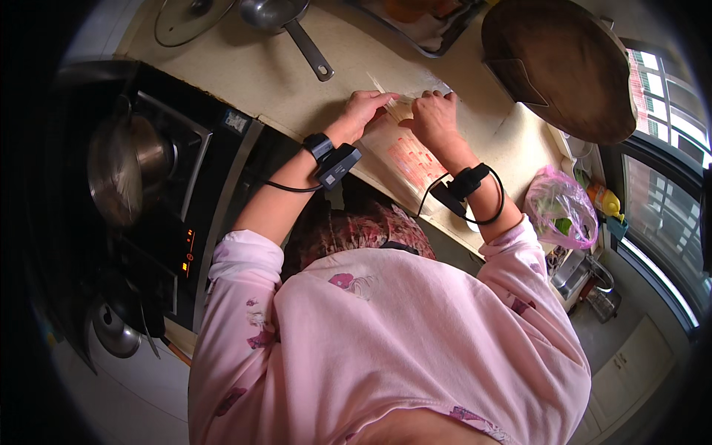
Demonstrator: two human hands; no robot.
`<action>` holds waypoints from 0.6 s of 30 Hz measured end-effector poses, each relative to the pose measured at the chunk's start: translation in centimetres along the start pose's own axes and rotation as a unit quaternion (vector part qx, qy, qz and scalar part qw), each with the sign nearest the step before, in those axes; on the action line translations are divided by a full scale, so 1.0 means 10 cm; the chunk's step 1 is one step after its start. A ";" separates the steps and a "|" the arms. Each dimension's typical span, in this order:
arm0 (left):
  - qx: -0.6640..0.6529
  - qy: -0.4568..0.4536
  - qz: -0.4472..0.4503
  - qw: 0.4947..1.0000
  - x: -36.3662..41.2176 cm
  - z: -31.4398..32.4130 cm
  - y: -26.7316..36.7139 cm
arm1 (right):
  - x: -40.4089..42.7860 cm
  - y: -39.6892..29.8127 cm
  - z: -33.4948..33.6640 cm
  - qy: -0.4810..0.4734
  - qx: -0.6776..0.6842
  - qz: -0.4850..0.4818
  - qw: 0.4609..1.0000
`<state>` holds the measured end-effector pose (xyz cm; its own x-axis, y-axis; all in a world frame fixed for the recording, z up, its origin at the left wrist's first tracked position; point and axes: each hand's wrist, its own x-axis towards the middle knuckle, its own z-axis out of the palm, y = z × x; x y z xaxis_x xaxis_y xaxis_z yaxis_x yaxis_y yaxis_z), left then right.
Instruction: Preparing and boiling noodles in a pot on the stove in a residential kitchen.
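Pale dry sticks, apparently noodles (392, 108), poke out of the upper end of a clear plastic packet (413, 161) with red printing. The packet lies slanted along the counter's front edge. My left hand (361, 114) grips the packet's upper left side, its thumb against the sticks. On the other side, my right hand (435, 119) is curled over the top of the packet with its fingers bent around the plastic. The fingertips of both hands are partly hidden.
A pot (125, 167) stands on the black cooktop (214, 161) at left. Behind the hands are a long-handled pan (308, 47), a glass lid (192, 19) and a metal tray (436, 50). A round wooden board (562, 67) and pink plastic bag (562, 206) are at right.
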<state>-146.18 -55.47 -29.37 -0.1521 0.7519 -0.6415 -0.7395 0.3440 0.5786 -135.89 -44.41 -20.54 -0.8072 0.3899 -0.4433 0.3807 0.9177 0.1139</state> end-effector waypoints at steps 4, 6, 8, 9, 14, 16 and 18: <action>0.000 0.025 0.030 0.999 -0.01 0.01 -0.02 | 0.03 0.00 0.08 -0.009 0.022 -0.004 1.000; -0.002 0.022 0.046 0.999 -0.02 -0.02 -0.03 | 0.01 -0.06 0.06 -0.008 0.018 -0.010 1.000; -0.003 0.017 0.061 0.998 -0.04 -0.03 -0.01 | 0.02 -0.10 0.07 -0.007 0.014 -0.014 1.000; -0.002 0.008 0.055 0.998 -0.07 -0.02 0.00 | 0.03 -0.11 0.08 -0.014 0.019 -0.001 1.000; 0.019 0.000 0.052 0.998 -0.13 -0.03 -0.02 | 0.11 -0.14 0.22 -0.041 0.051 0.037 0.997; 0.013 -0.002 0.051 0.999 -0.14 -0.04 -0.02 | 0.13 -0.12 0.27 -0.079 0.109 0.056 0.989; -0.017 0.003 0.068 0.998 -0.15 -0.09 -0.04 | 0.14 -0.10 0.24 -0.082 0.127 0.051 0.987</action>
<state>-146.27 -57.19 -29.09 -0.2575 0.7866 -0.5612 -0.7337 0.2188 0.6433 -136.28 -44.98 -23.43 -0.6830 0.4424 -0.5812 0.5737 0.8174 -0.0520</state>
